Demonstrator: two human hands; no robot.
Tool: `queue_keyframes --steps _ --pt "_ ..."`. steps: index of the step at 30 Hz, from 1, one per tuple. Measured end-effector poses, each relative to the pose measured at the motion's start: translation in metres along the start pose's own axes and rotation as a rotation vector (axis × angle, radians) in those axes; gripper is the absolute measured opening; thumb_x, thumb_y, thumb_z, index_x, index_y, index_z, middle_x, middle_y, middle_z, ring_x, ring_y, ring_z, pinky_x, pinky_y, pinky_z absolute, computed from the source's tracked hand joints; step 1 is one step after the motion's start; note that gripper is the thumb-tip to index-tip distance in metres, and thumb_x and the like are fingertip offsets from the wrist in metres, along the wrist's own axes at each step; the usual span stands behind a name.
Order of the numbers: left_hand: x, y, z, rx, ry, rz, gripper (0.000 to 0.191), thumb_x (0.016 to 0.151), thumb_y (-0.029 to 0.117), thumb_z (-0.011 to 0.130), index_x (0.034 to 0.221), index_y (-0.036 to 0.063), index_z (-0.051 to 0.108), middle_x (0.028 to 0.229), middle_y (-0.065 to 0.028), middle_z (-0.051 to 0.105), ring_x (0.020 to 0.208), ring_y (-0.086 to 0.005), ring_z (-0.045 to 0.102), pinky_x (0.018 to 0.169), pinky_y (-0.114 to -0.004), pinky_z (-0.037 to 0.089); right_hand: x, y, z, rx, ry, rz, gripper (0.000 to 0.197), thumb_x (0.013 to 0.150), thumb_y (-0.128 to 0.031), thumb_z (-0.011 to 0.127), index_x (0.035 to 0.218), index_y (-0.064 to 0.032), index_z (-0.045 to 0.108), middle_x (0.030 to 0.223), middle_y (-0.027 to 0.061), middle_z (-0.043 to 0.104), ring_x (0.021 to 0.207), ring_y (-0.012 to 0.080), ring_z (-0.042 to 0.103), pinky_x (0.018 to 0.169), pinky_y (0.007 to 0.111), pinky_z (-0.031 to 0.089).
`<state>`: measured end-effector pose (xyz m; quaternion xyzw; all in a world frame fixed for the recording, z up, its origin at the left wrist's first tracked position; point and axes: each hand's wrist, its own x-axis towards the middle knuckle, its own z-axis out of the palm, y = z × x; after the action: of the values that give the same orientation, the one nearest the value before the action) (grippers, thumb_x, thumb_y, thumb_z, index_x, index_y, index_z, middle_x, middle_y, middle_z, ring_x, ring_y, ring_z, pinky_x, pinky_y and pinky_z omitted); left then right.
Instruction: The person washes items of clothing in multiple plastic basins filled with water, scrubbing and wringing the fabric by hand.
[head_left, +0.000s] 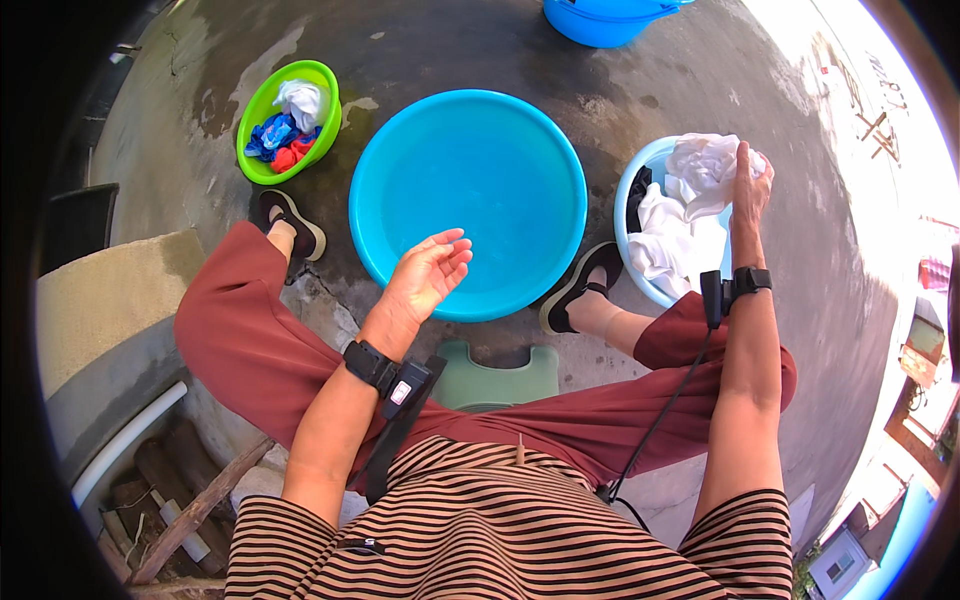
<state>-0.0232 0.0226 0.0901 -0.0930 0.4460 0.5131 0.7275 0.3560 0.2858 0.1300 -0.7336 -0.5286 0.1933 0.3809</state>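
My right hand (752, 187) grips a bunched white cloth (701, 169) at the far right side of a pale blue basin (622, 217). More white cloth (664, 232) and a black piece of fabric (638, 196) lie in that basin. Over the near rim of a large blue plastic basin (469, 150), my left hand (429, 271) hovers with its palm up, fingers loosely curled and holding nothing. No cloth shows in the large basin; whether it holds clear water, I cannot tell.
A lime green basin (250, 166) at the left holds white, blue and red cloths. Another blue basin (600, 26) stands at the far edge. My shoes flank the large basin. A green plastic stool (495, 382) is between my legs. Wooden poles (202, 510) lie at the lower left.
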Motion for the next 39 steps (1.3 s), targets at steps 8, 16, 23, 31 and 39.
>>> queue_keyframes --steps 8,16,23,31,39 --pt "0.001 -0.029 -0.016 0.068 0.156 -0.114 0.025 0.085 0.003 0.047 0.109 -0.0002 0.05 0.097 -0.0103 0.058 0.083 -0.0176 0.058 0.069 -0.027 0.051 -0.074 0.102 0.027 -0.57 -0.594 0.402 0.12 0.056 -0.051 0.075 0.134 0.0089 0.007 0.131 0.0328 0.028 0.122 0.0405 0.033 0.099 0.042 0.033" --pt "0.006 -0.018 -0.013 0.092 0.12 -0.074 0.024 0.084 0.003 0.047 0.108 -0.0002 0.051 0.095 -0.0099 0.058 0.081 -0.0167 0.058 0.067 -0.026 0.051 -0.059 0.191 -0.007 -0.085 -0.353 0.503 0.041 0.064 -0.012 0.059 0.096 0.0116 0.054 0.088 0.0204 0.059 0.078 0.0293 0.06 0.06 0.038 0.049" --pt "0.004 -0.005 -0.011 0.061 0.121 -0.003 0.024 0.083 0.003 0.046 0.107 -0.0007 0.051 0.093 -0.01 0.059 0.079 -0.0163 0.059 0.065 -0.026 0.051 0.011 0.042 -0.123 0.307 -0.282 0.403 0.026 0.065 -0.007 0.052 0.085 0.0093 0.057 0.076 0.0115 0.058 0.063 0.0199 0.058 0.053 0.03 0.046" --pt "-0.006 -0.003 0.004 0.146 0.012 0.032 0.023 0.085 0.005 0.045 0.106 0.0008 0.051 0.092 -0.0095 0.059 0.078 -0.0156 0.059 0.064 -0.026 0.051 0.032 -0.086 -0.223 0.685 -0.355 0.225 0.025 0.081 -0.007 0.046 0.101 0.0047 0.054 0.09 0.0153 0.061 0.075 0.0234 0.062 0.066 0.034 0.054" --pt "-0.007 -0.017 0.056 0.428 -0.225 0.081 0.041 0.088 0.031 0.051 0.122 0.0086 0.043 0.113 -0.0115 0.052 0.098 -0.0205 0.054 0.078 -0.036 0.048 -0.065 -0.234 -0.258 0.668 -0.364 -0.241 0.024 0.085 -0.013 0.044 0.099 0.0041 0.055 0.085 0.0116 0.061 0.072 0.0186 0.06 0.062 0.028 0.05"
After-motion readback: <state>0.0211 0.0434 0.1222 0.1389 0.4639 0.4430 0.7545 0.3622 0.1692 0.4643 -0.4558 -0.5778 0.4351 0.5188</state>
